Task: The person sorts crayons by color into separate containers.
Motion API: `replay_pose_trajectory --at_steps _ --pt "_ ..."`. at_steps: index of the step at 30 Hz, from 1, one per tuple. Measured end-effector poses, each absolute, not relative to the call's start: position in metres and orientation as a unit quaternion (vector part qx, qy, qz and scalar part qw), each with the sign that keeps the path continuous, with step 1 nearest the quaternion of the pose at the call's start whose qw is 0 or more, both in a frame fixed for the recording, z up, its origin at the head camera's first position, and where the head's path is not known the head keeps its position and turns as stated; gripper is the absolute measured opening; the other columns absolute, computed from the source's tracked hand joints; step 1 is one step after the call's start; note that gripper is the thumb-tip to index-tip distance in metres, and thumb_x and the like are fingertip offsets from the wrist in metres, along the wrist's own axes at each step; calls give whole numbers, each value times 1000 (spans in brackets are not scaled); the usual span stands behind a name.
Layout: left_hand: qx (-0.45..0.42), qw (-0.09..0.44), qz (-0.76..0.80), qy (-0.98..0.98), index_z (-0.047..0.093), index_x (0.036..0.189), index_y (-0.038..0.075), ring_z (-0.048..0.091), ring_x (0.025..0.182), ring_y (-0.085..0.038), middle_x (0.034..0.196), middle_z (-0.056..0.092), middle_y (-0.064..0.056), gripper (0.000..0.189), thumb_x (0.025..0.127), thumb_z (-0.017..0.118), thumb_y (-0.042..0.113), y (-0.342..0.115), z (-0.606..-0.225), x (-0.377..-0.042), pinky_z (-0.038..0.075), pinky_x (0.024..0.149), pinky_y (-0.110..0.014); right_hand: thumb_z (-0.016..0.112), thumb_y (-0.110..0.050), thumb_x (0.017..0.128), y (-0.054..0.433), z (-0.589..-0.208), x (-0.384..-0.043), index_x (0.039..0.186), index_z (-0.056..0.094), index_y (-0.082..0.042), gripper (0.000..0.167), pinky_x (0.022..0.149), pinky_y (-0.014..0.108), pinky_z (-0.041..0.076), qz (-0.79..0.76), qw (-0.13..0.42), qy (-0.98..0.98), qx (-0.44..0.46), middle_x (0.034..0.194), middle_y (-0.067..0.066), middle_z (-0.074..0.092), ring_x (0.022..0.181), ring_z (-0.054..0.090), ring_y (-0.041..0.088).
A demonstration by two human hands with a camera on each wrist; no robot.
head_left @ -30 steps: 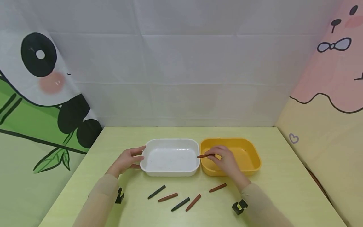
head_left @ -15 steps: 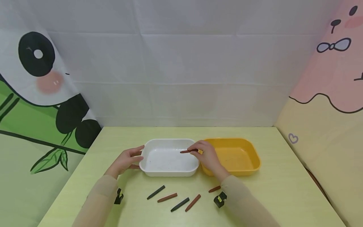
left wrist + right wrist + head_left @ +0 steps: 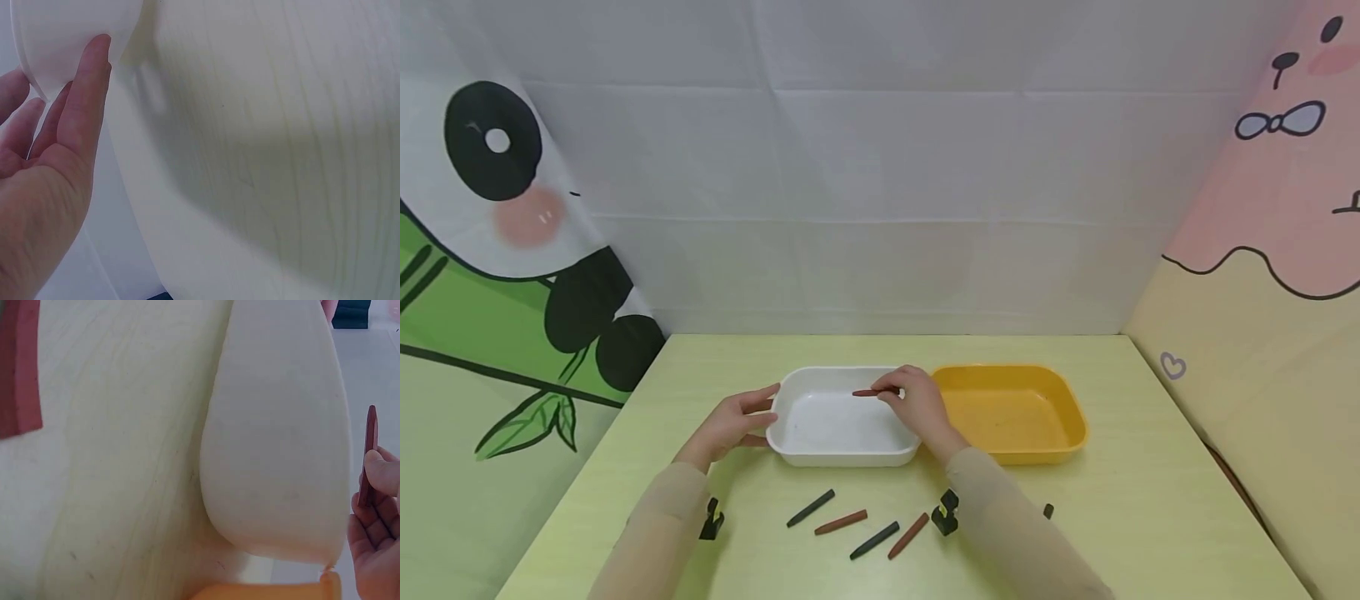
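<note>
My right hand [image 3: 917, 404] pinches a reddish-brown crayon [image 3: 863, 392] between thumb and fingers, over the right half of the white tray [image 3: 842, 459]. The crayon points left in the head view; in the right wrist view the same crayon [image 3: 370, 456] stands beyond the tray's wall. At the tray's left end my left hand [image 3: 733, 425] rests with extended fingers against the wall and rim. The left wrist view has one straight finger [image 3: 94, 75] along the tray's outer wall.
An orange-yellow tray [image 3: 1022, 457] adjoins the white one on its right. In front lie dark crayons [image 3: 811, 507] [image 3: 875, 540] and reddish-brown crayons [image 3: 841, 522] [image 3: 908, 536]. A dark stub [image 3: 1048, 510] shows beside the right sleeve. A fabric backdrop [image 3: 880, 250] rises behind the table.
My right hand has carried the crayon leftward from over the orange-yellow tray to over the white tray. The right sleeve now covers a crayon seen before. My left hand has stayed at the tray.
</note>
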State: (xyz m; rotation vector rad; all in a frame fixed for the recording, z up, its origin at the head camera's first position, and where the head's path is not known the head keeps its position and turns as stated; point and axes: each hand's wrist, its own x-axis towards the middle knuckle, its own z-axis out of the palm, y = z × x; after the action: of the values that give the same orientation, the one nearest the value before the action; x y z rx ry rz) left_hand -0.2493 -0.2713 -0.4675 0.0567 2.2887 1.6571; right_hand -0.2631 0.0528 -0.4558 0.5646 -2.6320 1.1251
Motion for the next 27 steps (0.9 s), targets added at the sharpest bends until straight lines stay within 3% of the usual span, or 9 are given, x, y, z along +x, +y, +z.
replay_pose_trajectory --at_steps 6,27 --pt "21 159 580 799 33 154 6 52 123 -46 150 35 -33 61 98 59 4 -271 -466 -249 59 81 -45 74 -11 89 41 -459 -267 96 78 -16 9 84 34 52 386 73 -906 156 94 -3 69 90 60 19" --pt "24 159 579 800 33 154 4 51 124 -47 149 35 -33 61 99 58 3 -274 -466 -249 59 81 -45 76 -10 88 22 -469 -278 91 80 -17 9 83 32 51 370 70 -917 133 89 -4 69 86 60 17"
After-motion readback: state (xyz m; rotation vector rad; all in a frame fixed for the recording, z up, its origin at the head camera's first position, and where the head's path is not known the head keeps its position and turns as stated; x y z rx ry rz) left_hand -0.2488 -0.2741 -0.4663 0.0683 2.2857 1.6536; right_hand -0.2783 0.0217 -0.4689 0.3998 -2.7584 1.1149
